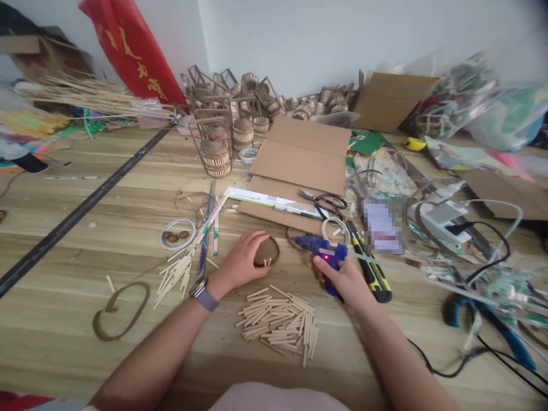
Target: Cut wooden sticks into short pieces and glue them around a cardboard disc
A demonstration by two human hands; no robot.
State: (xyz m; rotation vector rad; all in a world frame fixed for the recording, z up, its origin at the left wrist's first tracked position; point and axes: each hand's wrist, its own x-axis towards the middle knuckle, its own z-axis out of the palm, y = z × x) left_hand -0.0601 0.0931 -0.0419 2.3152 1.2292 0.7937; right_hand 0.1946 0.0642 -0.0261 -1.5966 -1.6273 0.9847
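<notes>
My left hand (243, 258), with a watch at the wrist, curls its fingers round a small brown disc (266, 253) with a darker rim. Short pale stick ends show at the disc's near edge. My right hand (338, 277) is wrapped round the handle of a blue glue gun (322, 249). A small red light glows on the gun, and its nozzle points left toward the disc without touching it. Below and between my hands lies a loose pile of short wooden sticks (278, 319). Longer pale sticks (174, 277) lie left of my left hand.
Cardboard sheets (303, 154), scissors (329, 201) and a tape roll (336, 231) lie beyond my hands. A yellow-black cutter (370, 265) is right of the glue gun. Small wooden buckets (215, 155) stand at the back. Cables and pliers (492, 325) lie at the right.
</notes>
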